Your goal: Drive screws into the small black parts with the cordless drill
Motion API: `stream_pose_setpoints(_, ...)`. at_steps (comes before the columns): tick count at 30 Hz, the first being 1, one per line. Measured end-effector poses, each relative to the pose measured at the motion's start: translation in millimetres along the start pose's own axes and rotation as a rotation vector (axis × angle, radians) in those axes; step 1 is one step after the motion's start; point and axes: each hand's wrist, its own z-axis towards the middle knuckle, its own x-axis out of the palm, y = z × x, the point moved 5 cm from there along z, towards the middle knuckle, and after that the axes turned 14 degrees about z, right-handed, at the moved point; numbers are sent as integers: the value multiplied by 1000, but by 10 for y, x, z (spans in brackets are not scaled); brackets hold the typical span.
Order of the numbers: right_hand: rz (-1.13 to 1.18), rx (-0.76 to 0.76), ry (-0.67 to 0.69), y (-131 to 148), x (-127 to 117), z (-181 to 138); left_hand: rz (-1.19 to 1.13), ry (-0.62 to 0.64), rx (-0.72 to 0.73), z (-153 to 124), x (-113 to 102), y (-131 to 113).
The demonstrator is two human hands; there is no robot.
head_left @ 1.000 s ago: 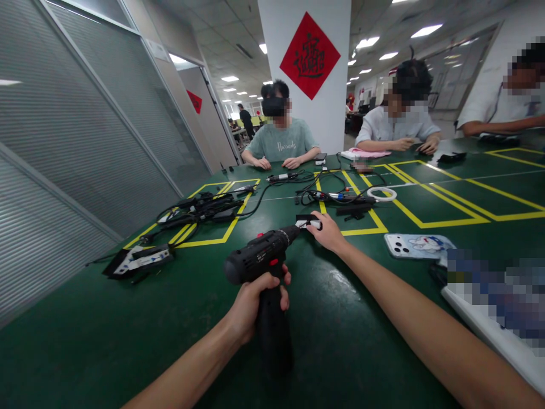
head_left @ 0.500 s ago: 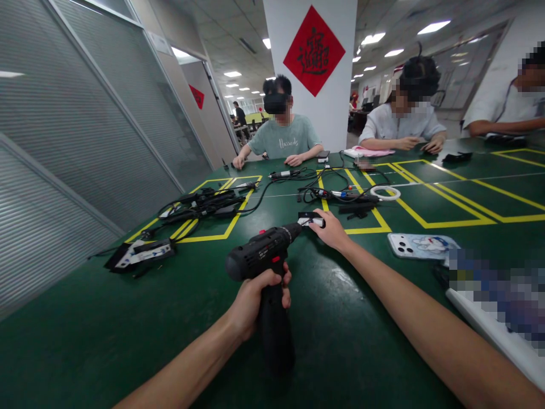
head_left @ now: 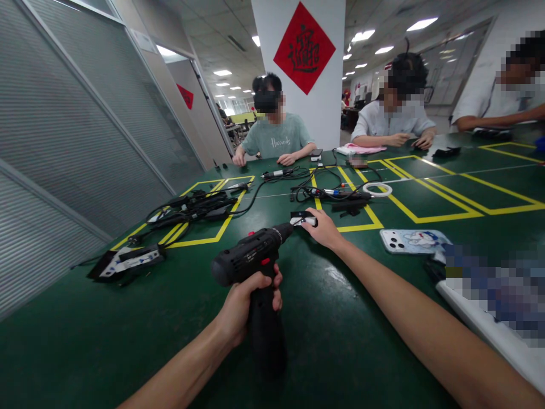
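My left hand (head_left: 243, 304) is wrapped round the grip of a black cordless drill (head_left: 251, 258) with a red switch. The drill's nose points away from me at a small black and white part (head_left: 301, 218) lying on the green table (head_left: 128, 329). My right hand (head_left: 323, 228) reaches forward and pinches that part, holding it against the table at the drill's tip.
A phone in a pale case (head_left: 411, 240) lies right of my arm. A black and white tool (head_left: 123, 262) sits at the left, with tangled cables (head_left: 196, 205) and a white ring (head_left: 377, 190) beyond. Three people sit along the far edge.
The view has shifted slightly to the left. Both hands stay as they were, the drill tip at the small part.
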Motion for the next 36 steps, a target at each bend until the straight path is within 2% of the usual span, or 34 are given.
stream_pose_setpoints(36,-17,6,0,1,3,3,5,-6,-12,1,-1,5)
